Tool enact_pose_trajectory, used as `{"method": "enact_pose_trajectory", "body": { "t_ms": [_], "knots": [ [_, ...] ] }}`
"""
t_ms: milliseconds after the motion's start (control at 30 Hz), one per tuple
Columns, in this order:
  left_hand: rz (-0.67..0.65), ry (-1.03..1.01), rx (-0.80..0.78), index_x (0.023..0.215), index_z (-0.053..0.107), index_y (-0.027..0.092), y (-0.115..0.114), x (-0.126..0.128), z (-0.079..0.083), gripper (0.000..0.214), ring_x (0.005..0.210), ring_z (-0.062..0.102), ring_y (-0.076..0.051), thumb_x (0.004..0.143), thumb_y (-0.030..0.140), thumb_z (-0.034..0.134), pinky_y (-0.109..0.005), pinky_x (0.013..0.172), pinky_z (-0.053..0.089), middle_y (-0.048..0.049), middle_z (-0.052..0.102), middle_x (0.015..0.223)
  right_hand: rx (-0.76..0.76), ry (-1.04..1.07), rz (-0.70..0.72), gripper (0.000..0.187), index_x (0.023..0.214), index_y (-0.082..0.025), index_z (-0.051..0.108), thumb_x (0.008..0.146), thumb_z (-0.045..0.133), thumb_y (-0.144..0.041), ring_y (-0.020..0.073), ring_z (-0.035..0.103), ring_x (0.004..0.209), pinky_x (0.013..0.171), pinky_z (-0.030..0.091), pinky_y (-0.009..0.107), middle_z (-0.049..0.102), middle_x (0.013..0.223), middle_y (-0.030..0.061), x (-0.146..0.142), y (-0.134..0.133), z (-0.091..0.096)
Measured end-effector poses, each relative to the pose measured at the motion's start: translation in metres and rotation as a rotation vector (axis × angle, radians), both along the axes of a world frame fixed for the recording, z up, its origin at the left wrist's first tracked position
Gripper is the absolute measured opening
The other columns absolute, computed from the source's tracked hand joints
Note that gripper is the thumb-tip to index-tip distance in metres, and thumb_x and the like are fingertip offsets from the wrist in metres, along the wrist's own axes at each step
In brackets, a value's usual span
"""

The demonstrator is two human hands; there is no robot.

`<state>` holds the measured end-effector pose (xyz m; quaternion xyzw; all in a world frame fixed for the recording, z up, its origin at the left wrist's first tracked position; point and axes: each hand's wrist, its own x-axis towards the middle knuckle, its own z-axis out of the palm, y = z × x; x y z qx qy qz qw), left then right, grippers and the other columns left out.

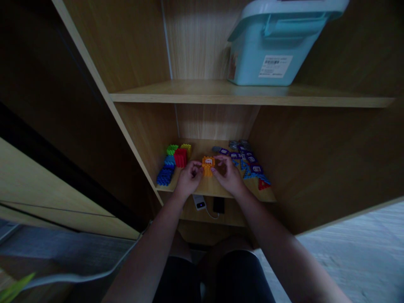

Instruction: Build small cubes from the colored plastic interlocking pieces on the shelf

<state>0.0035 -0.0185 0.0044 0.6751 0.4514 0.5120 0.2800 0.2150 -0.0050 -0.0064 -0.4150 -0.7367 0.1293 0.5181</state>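
Observation:
Both my hands rest on the lower shelf (217, 192) of a wooden cabinet. Between them stands an orange block cube (207, 165). My left hand (188, 176) pinches its left side with curled fingers. My right hand (227, 173) grips its right side, fingers bent round it. To the left lie finished cubes: a red cube (180, 157), a green cube (172, 149), a yellow cube (186, 148) and blue cubes (166, 172). On the right lies a heap of loose purple and blue pieces (249, 163).
A light blue lidded plastic box (277, 46) with a label stands on the upper shelf (246, 97). Below the lower shelf sit a small white device (199, 203) with a cable and a dark object (218, 205). Cabinet walls close in on both sides.

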Motion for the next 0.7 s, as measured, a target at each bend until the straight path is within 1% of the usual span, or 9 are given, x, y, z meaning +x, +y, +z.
{"method": "enact_pose_trajectory", "body": {
  "t_ms": [200, 467, 600, 700],
  "knots": [
    [-0.007, 0.007, -0.005, 0.111, 0.065, 0.021, -0.0002, -0.0006, -0.0002, 0.017, 0.062, 0.058, -0.013, 0.097, 0.029, 0.063, -0.024, 0.059, 0.041, 0.0055, 0.06, 0.069, -0.006, 0.026, 0.007, 0.046, 0.134, -0.028, 0.052, 0.096, 0.073, -0.045, 0.0248, 0.069, 0.103, 0.097, 0.061, 0.048, 0.069, 0.131, 0.0103, -0.0007, 0.0023, -0.0034],
    [-0.016, 0.002, 0.006, 0.111, 0.065, 0.021, 0.0024, -0.0009, -0.0046, 0.016, 0.062, 0.057, -0.013, 0.097, 0.028, 0.063, -0.024, 0.059, 0.041, 0.0059, 0.059, 0.069, 0.003, 0.016, 0.002, 0.048, 0.136, -0.028, 0.051, 0.096, 0.073, -0.046, 0.0249, 0.068, 0.103, 0.097, 0.061, 0.049, 0.069, 0.131, 0.0103, 0.0002, 0.0052, -0.0069],
    [-0.012, -0.005, 0.001, 0.113, 0.064, 0.022, 0.0028, -0.0014, -0.0053, 0.017, 0.063, 0.059, -0.013, 0.096, 0.026, 0.064, -0.024, 0.061, 0.043, 0.0054, 0.061, 0.071, 0.015, 0.004, -0.004, 0.045, 0.135, -0.029, 0.053, 0.097, 0.072, -0.046, 0.0251, 0.068, 0.103, 0.096, 0.061, 0.048, 0.069, 0.13, 0.01, 0.0004, 0.0025, -0.0036],
    [0.01, 0.011, 0.009, 0.113, 0.064, 0.021, 0.0026, -0.0023, -0.0052, 0.017, 0.064, 0.059, -0.014, 0.097, 0.027, 0.064, -0.025, 0.062, 0.043, 0.0051, 0.061, 0.07, 0.01, -0.003, -0.045, 0.041, 0.135, -0.029, 0.055, 0.101, 0.067, -0.048, 0.026, 0.069, 0.103, 0.096, 0.061, 0.048, 0.07, 0.121, 0.0091, 0.0011, -0.0028, 0.0006]
  ]
}}
